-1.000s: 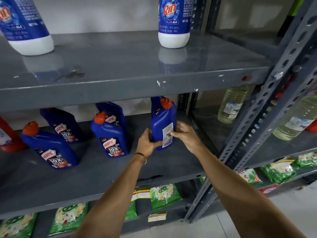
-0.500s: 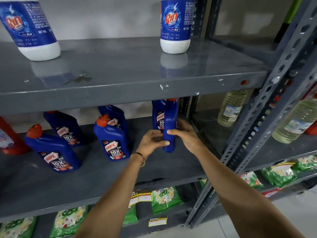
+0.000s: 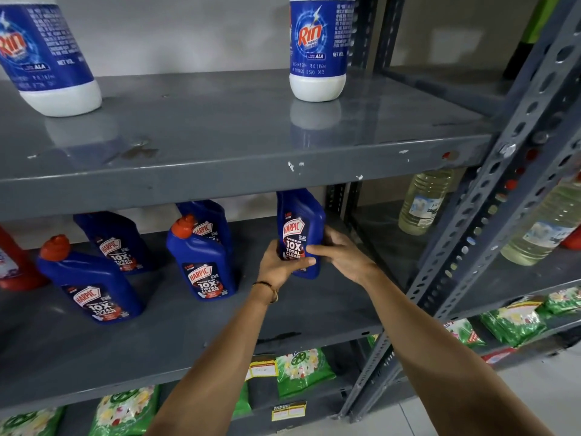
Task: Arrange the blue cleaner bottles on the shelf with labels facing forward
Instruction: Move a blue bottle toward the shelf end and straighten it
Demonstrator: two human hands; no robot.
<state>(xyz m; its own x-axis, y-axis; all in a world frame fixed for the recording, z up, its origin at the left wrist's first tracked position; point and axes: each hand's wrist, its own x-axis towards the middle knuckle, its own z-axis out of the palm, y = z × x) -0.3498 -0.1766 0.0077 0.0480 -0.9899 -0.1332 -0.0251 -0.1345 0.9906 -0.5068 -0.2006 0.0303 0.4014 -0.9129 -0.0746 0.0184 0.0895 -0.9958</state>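
Fingers [image 3: 309,262] cover held blue bottle's [image 3: 300,228] lower label — cap hidden behind shelf [image 3: 239,177].

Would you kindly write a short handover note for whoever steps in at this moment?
Left hand and right hand both grip the rightmost blue bottle, standing on the middle shelf; its Harpic label now faces forward.
The four other blue bottles to its left also show their labels.
Done: every visible label faces front.
Left: let go, and perhaps straighten the rows.
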